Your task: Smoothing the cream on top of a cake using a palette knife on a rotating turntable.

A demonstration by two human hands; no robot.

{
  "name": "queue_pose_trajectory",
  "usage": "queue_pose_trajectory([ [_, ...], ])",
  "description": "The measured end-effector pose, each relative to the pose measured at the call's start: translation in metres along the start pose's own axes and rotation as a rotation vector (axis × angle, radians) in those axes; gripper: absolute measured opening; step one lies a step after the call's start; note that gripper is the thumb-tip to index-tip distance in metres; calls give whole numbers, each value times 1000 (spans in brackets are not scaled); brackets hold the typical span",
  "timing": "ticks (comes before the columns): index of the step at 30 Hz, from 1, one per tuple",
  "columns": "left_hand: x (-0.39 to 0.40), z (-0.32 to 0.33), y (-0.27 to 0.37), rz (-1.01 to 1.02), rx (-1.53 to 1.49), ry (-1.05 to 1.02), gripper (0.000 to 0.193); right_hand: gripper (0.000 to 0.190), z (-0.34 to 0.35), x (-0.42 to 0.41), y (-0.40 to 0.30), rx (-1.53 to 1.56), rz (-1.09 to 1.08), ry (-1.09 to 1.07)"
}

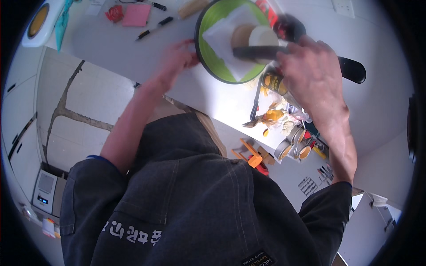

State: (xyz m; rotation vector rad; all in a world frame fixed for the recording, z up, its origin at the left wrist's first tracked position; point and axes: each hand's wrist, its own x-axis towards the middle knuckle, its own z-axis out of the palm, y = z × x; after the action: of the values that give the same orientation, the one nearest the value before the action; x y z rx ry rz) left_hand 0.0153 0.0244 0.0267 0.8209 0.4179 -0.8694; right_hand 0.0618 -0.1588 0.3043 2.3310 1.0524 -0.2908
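A green round plate or shallow bowl with a dark rim [213, 65] lies before me, lined with a folded white sheet [221, 38]. Two round pieces, one brown [241, 39] and one pale [264, 37], sit on the sheet. My right hand [313, 66] is closed around a dark flat-ended tool [256, 52], blurred, whose blade reaches across both pieces; whether it touches them I cannot tell. At the dish's left rim is my left hand [184, 55], blurred, its fingertips by the rim. A black handle [352, 69] shows beyond my right hand.
Pens [154, 28], a pink note pad [136, 15] and a red packet [114, 13] lie at the upper left. Below the dish are a knife [255, 104], a labelled jar [273, 82], food scraps [273, 115] and metal rings [296, 146].
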Motion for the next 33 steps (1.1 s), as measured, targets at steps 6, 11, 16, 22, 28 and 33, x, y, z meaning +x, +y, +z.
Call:
queue_pose_trajectory([
  [6,-1,2,-1,191,-156,52,79,3,-4,3,-4,-20,-6,-31],
  [11,5,-10,10,132,-49,-20,77,4,-6,5,-4,-60,-17,-39],
  [16,-4,2,-1,129,-120,1,78,4,-5,8,-4,-58,-22,-34],
  [22,-8,-1,3,81,-45,-80,85,4,-7,9,-2,-62,-24,-22],
  [28,-22,8,-2,54,-33,-47,88,3,-3,10,2,-54,-37,-7],
  [33,-17,7,0,106,-29,-35,87,3,2,12,12,-22,-92,106],
])
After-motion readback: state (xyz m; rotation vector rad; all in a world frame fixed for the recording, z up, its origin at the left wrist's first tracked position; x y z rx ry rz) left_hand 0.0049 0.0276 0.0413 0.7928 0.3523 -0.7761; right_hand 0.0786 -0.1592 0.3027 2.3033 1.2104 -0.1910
